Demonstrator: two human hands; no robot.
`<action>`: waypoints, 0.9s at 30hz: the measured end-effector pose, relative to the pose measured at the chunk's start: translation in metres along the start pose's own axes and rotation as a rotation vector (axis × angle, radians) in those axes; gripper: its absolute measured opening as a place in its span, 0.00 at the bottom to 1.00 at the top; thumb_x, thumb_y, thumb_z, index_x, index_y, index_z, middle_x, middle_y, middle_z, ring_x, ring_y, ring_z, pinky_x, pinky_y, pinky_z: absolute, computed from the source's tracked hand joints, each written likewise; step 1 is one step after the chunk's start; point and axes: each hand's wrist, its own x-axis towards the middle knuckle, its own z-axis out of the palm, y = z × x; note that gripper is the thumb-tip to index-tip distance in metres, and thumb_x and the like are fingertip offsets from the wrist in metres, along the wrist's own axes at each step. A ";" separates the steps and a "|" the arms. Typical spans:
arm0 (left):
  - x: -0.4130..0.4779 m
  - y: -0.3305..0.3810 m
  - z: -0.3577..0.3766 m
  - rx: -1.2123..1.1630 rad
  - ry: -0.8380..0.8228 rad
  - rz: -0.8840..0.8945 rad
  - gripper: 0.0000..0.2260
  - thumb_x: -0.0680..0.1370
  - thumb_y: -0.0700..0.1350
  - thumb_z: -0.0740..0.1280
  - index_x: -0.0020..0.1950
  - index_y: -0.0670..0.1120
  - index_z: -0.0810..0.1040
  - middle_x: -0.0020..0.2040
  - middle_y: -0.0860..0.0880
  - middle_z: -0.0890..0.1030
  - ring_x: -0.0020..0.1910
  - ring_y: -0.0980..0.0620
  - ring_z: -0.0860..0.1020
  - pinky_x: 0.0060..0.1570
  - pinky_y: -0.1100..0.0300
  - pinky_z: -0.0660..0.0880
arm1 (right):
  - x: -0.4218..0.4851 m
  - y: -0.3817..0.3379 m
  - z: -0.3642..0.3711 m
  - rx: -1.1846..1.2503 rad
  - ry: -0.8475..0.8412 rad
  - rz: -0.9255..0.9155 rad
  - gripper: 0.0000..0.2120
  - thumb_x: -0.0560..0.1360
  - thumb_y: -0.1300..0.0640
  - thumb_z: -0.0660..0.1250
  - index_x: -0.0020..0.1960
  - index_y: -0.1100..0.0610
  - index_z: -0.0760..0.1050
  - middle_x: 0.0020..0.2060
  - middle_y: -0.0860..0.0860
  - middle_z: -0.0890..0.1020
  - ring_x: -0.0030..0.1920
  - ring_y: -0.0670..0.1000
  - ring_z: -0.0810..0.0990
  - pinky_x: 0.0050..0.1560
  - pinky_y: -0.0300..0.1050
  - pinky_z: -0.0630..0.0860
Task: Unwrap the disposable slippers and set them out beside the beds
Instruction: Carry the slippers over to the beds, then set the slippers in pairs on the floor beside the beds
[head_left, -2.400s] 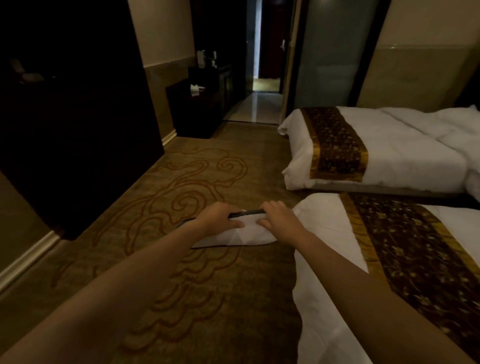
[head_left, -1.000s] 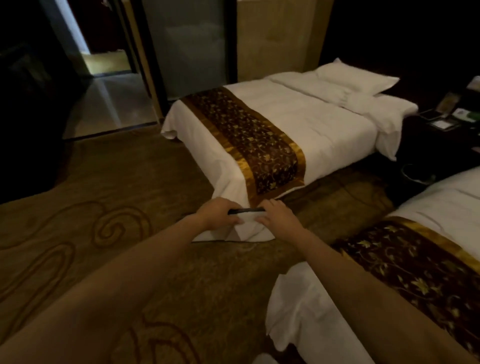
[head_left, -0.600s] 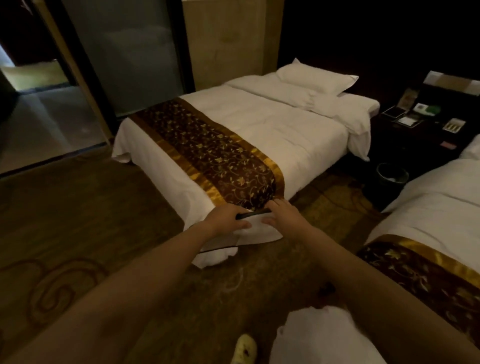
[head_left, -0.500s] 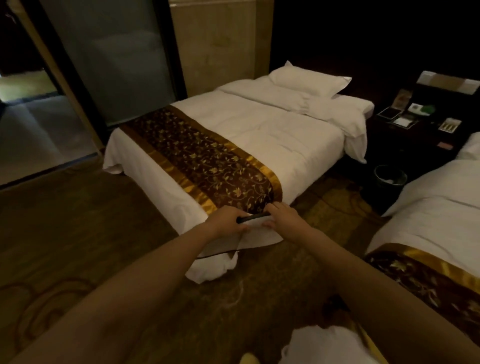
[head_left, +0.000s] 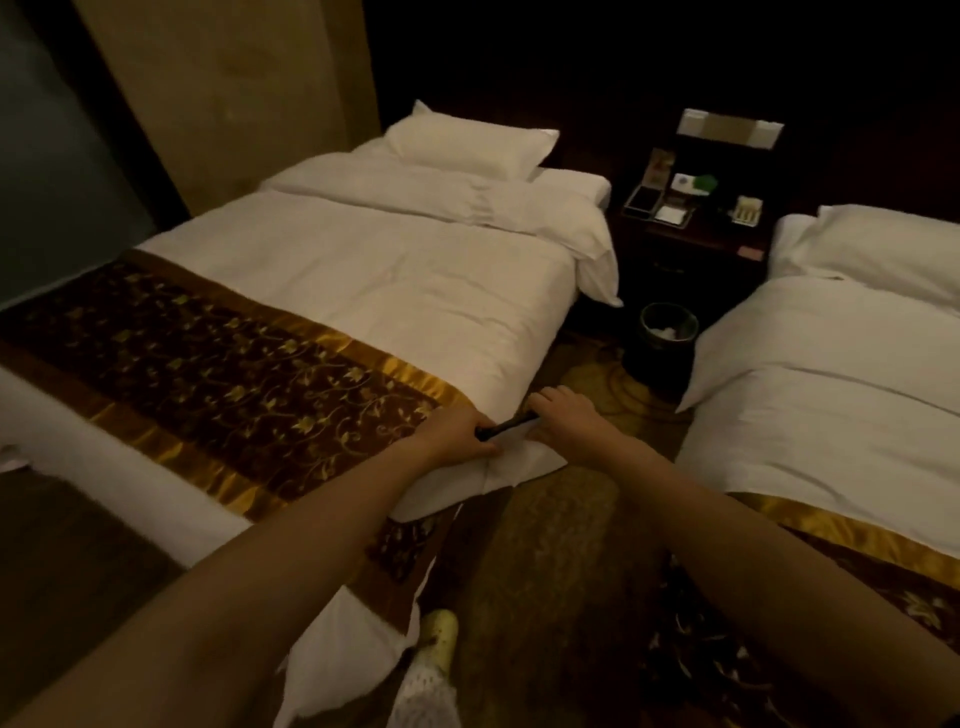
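I hold a flat white slipper pack (head_left: 524, 457) with a dark top edge out in front of me, in the aisle between two beds. My left hand (head_left: 457, 434) grips its left end and my right hand (head_left: 563, 418) grips its right end. The pack hangs by the corner of the left bed (head_left: 363, 280), which has white sheets and a brown-gold runner. The right bed (head_left: 831, 395) lies across the carpeted aisle. Whether the wrapper is torn cannot be made out.
A dark nightstand (head_left: 691, 244) with small cards and items stands between the bed heads. A black waste bin (head_left: 667, 338) sits on the carpet in front of it. My foot in a light shoe (head_left: 439, 636) shows at the bottom.
The view has swung right from the room's entrance to the aisle between the beds. Both hands have kept the same grip on the pack throughout.
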 end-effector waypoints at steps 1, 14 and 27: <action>0.021 -0.006 -0.006 0.003 -0.030 0.016 0.12 0.76 0.50 0.66 0.49 0.42 0.81 0.37 0.45 0.77 0.35 0.51 0.72 0.29 0.60 0.62 | 0.014 0.009 -0.001 -0.006 0.000 0.025 0.16 0.77 0.49 0.60 0.61 0.55 0.67 0.60 0.54 0.72 0.60 0.55 0.69 0.57 0.47 0.65; 0.225 -0.034 -0.003 -0.134 -0.304 0.126 0.11 0.75 0.47 0.67 0.35 0.44 0.73 0.31 0.50 0.72 0.37 0.48 0.73 0.33 0.59 0.68 | 0.151 0.094 0.017 -0.338 -0.072 -0.056 0.19 0.76 0.59 0.61 0.66 0.56 0.66 0.66 0.54 0.71 0.68 0.56 0.66 0.72 0.52 0.53; 0.386 -0.137 0.320 -1.321 -0.055 -0.683 0.13 0.75 0.40 0.68 0.57 0.38 0.76 0.50 0.39 0.81 0.47 0.41 0.81 0.43 0.47 0.80 | 0.176 0.197 0.353 0.348 -0.128 0.744 0.58 0.64 0.32 0.67 0.75 0.62 0.39 0.76 0.59 0.45 0.76 0.58 0.44 0.75 0.54 0.44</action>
